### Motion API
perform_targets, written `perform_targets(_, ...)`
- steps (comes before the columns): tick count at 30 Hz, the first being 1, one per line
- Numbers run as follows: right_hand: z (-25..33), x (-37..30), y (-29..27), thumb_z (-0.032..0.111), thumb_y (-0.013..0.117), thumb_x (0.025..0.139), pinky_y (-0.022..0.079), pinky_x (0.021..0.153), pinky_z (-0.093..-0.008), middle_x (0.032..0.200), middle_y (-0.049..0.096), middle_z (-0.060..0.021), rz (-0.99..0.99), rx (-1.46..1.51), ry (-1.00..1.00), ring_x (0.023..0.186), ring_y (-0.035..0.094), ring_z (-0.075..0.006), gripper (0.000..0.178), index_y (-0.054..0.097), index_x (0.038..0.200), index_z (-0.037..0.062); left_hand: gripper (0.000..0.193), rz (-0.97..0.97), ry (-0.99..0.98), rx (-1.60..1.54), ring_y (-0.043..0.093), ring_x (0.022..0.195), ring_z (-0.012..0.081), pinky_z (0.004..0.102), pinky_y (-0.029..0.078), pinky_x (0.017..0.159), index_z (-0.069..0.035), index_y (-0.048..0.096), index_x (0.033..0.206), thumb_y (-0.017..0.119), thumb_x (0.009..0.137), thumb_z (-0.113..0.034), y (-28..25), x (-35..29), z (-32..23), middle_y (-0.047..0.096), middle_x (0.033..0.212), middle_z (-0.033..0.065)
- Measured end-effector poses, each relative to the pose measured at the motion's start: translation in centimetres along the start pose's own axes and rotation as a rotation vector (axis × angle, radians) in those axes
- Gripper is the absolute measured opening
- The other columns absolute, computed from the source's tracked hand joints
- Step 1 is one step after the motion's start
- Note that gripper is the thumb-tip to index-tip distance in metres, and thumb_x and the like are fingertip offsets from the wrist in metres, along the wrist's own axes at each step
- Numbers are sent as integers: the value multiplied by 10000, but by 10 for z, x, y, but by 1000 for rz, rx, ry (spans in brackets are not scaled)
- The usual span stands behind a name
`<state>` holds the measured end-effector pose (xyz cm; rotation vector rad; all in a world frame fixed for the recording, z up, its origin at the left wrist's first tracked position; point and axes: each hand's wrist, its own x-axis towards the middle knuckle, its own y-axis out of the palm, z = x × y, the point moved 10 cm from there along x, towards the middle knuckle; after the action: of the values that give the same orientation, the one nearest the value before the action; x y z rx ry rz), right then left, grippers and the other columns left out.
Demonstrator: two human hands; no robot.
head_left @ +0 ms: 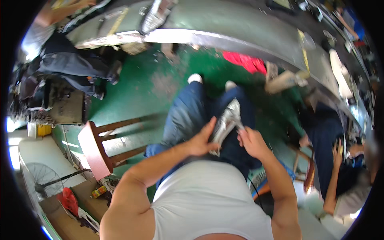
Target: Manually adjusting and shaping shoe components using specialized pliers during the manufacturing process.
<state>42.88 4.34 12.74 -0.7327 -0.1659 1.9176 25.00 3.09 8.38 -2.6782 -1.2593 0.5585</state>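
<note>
Silver shoe (229, 121) along inner edge of right thigh (247, 110), presumably for bracing | left hand (201, 141): fingers curled on near end, likely steadying | right hand (253, 142): fingers closed on 1 thin pale piece (239, 124), kind unclear, at shoe's right edge

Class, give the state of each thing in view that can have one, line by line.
Silver shoe: held, not worn
Left hand: gripping the shoe
Right hand: closed on a thin grey piece
Other silver shoe: resting on the bench
Wooden stool: upright, unoccupied
Red cloth: crumpled
Fan: on or off, cannot tell
</note>
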Motion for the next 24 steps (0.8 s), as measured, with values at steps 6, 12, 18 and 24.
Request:
perform_targets(6, -32, -19, -46, 291, 380, 1073, 503, 613, -291, 791, 654, -84, -280, 303, -75, 669, 645, -155, 397, 603, 1063, -37, 829, 36, -162, -662, 311, 1412, 162, 303, 228, 1168, -32, 135, 1585, 660, 945, -90, -55, -20, -48, 332, 1575, 108)
perform_targets(12, -51, 18, -12, 316, 432, 1059, 514, 620, -298, 795, 667, -92, -200, 336, -32, 672, 650, -155, 399, 615, 1032, -38, 845, -156, 167, -554, 499, 1268, 174, 307, 440, 1022, -57, 239, 1572, 726, 892, -177, -211, 74, -194, 452, 1498, 108)
perform_targets(18, -35, 51, -23, 266, 403, 1058, 535, 614, -312, 774, 679, -112, -89, 298, 38, 638, 673, -182, 388, 622, 970, -42, 876, -524, 73, -79, 614, 1130, 259, 341, 447, 1007, 15, 350, 1511, 786, 809, -275, -359, 270, -282, 624, 1283, 174)
perform_targets(24, -45, 70, -31, 291, 370, 1066, 544, 616, -313, 791, 680, -119, -67, 449, 50, 647, 677, -183, 433, 608, 973, -58, 504, -548, 54, 1627, 477, 1329, 332, 507, 417, 1039, -90, 547, 1357, 563, 973, -417, -397, 384, -257, 615, 1316, 100)
